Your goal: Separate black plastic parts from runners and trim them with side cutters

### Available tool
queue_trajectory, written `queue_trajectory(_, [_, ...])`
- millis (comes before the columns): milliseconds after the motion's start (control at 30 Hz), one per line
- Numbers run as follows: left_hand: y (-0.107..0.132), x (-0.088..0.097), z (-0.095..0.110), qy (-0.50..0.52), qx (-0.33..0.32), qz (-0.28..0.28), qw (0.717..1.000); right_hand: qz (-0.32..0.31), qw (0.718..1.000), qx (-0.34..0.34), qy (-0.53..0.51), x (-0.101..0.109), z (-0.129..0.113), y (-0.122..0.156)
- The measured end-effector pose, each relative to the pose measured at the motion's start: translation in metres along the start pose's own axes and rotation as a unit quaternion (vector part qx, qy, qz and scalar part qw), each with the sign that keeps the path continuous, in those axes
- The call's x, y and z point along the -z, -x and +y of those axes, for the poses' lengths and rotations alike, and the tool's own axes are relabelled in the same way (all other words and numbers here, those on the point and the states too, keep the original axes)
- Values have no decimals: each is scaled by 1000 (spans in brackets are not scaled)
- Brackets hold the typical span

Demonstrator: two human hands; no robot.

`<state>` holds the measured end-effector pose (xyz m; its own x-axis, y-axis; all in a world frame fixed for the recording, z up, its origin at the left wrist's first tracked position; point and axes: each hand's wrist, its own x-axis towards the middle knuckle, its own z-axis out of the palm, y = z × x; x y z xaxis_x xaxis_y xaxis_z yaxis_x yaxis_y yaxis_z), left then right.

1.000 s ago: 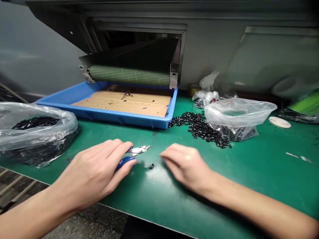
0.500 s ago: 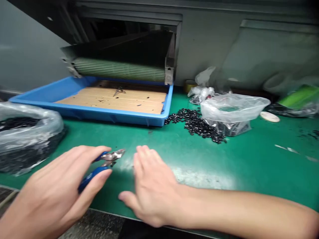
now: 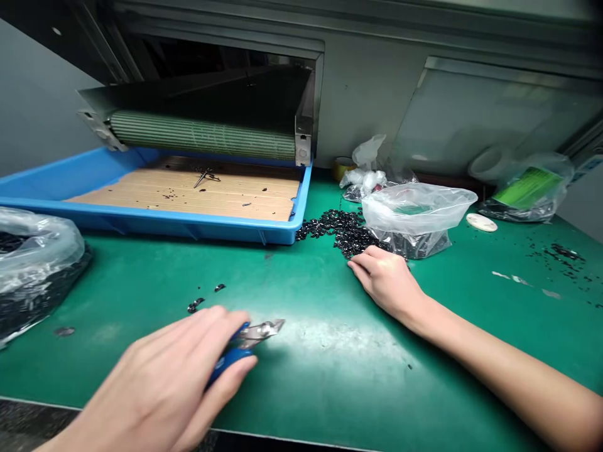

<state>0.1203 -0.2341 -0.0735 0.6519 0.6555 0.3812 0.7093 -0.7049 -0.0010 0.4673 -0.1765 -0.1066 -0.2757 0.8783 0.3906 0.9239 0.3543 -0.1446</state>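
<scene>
My left hand is closed round the blue handles of a pair of side cutters, whose metal jaws point right, above the table. My right hand is at the near edge of a pile of small shiny black parts. Its fingers are curled together over the pile, and their tips are partly hidden, so what they hold does not show. Two or three loose black parts lie on the table beyond my left hand.
A blue tray lined with cardboard sits below a conveyor roller. An open plastic bag stands right of the pile; another bag of black parts is at the left. Black bits lie scattered on the green table at right.
My right hand has moved from flat on the table forward and right to the black pile, its fingers now curled. My left hand has shifted right with the cutters, and the view has turned right.
</scene>
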Motion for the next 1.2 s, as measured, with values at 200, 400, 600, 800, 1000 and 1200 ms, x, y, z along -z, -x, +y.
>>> queue_trajectory(200, [-47,-19,17,-6,-44,-57,997,21,999,-2,-35,-12,2,-7])
queue_trajectory(400, [-65,-34,14,-23,-37,-119,992,-30,983,69,-167,-2,1,-3])
queue_trajectory(600, [-80,-39,12,-51,-97,-128,986,-130,929,124,-323,12,-23,11])
queue_trajectory(800, [-79,-37,5,-36,-123,-143,981,-130,931,78,-331,10,-26,12])
queue_trajectory(1000, [-81,-36,2,-18,-142,-159,977,-139,936,87,-313,11,-28,15])
queue_trajectory(1200, [-86,-35,6,-21,-158,-167,973,-137,938,81,-309,11,-30,18])
